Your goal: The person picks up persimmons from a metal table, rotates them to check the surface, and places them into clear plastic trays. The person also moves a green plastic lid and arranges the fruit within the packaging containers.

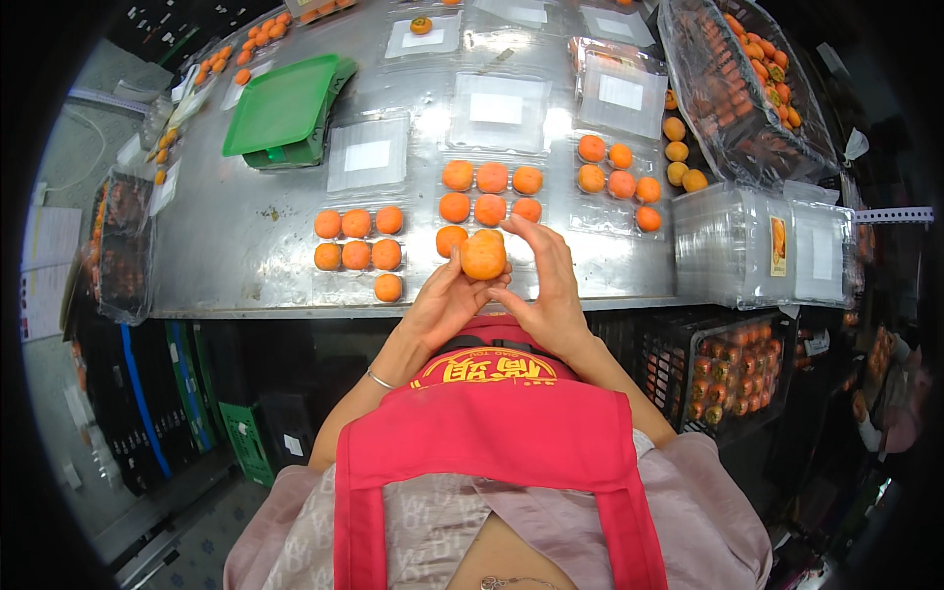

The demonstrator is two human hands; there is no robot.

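Observation:
An orange persimmon [483, 255] rests on the fingers of my left hand [451, 299], just off the table's front edge. My right hand [544, 284] is beside it with thumb and fingers spread, holding nothing. Beyond my hands lies a clear plastic tray of persimmons [492, 178], partly hidden by my hands and the held fruit. To its left is another clear tray with persimmons [356, 223] in rows, one of them alone in the front row. A third clear tray at the right holds persimmons [622, 184] in uneven rows.
Behind the trays lie stacks of clear plastic containers [495, 133] and a green scale [274, 107]. More clear containers [730, 243] stand at the table's right edge, below a plastic-lined crate of persimmons [737, 110]. A black crate of packed fruit [700, 369] sits below the metal table [221, 243].

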